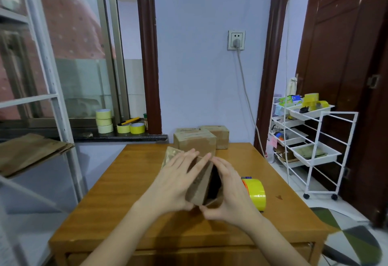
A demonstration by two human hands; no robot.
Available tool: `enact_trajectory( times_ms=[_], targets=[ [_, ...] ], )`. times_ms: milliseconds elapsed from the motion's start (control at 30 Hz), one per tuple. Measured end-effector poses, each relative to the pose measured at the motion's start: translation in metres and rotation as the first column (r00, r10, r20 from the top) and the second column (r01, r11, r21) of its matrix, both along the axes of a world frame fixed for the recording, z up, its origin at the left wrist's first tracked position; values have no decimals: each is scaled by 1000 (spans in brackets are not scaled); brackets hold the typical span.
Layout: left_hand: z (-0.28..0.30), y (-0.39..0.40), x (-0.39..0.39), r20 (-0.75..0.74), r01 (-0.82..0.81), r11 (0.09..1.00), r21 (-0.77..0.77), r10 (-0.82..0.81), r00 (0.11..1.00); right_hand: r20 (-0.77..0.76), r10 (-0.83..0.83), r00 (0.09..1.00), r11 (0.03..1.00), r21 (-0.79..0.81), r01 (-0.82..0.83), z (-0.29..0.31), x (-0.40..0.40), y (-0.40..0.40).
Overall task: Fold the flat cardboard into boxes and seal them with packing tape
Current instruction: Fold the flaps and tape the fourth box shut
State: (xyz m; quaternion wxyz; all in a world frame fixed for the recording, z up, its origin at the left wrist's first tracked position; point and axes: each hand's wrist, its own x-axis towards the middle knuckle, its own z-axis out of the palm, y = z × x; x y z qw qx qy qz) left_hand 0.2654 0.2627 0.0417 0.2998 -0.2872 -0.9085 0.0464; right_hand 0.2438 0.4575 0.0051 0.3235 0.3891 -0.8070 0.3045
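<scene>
Nearest the camera, both hands met over a half-opened cardboard piece [202, 186] held just above the middle of the wooden table [117, 181]. The left hand [178, 181] lay along its left panel with fingers long and nearly straight, pressing rather than curling. The right hand [228, 190] cupped the other side, fingers bent round the far edge and thumb pinching the near lower corner. The piece gaped into a dark hollow, so it appeared to be mid-way from flat to box shape, with no flaps closed and no tape on it; motion blur made the flaps hard to read.

From the left: a stack of flat cardboard [31, 152] waited on a metal shelf, suggesting more boxes were left to make. Spare tape rolls [104, 121] sat on the window sill. At the table's far edge stood two finished boxes [195, 141], closed, so their contents could not be seen. Right of the hands, a yellow tape dispenser [256, 192] lay on the table, untouched. Farthest right, a white rack [312, 152] held trays of tape rolls and small oddments.
</scene>
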Motion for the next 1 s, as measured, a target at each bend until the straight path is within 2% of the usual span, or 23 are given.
enact_trajectory(
  times_ms=[100,167,233,333,433,600,700,767,833,900,933,1000],
  targets=[
    [1,-12,4,190,-51,926,374,-22,981,7,21,1000,997,-77,-21,5,-3,6],
    [-2,-23,4,258,-92,796,598,-83,963,34,-15,999,996,-86,18,7,-9,14],
    [-8,-36,4,306,-135,653,746,-156,939,69,-58,996,997,-56,62,8,-16,22],
    [-20,-53,4,341,-176,493,852,-269,901,154,-74,985,996,-38,80,7,-24,28],
    [-34,-64,1,360,-202,396,896,-378,853,233,-83,969,997,8,83,2,-30,27],
    [-60,-67,3,394,-340,203,918,-565,725,254,-113,961,989,119,85,-9,-35,19],
    [-70,-70,3,425,-391,192,900,-585,691,224,-166,960,970,215,117,-10,-37,15],
    [-66,-69,3,458,-412,218,885,-567,684,210,-208,956,949,278,145,-8,-38,15],
    [-57,-65,1,473,-416,228,880,-496,728,186,-238,953,925,343,164,-7,-38,14],
    [-43,-57,-3,457,-369,280,886,-403,793,172,-269,948,903,386,186,-6,-36,13],
    [-37,-51,-5,458,-333,364,870,-343,820,168,-272,947,902,388,191,-6,-36,12],
    [-30,-40,-10,475,-280,648,708,-144,868,160,-262,952,909,372,188,-6,-39,12]
  ],
)
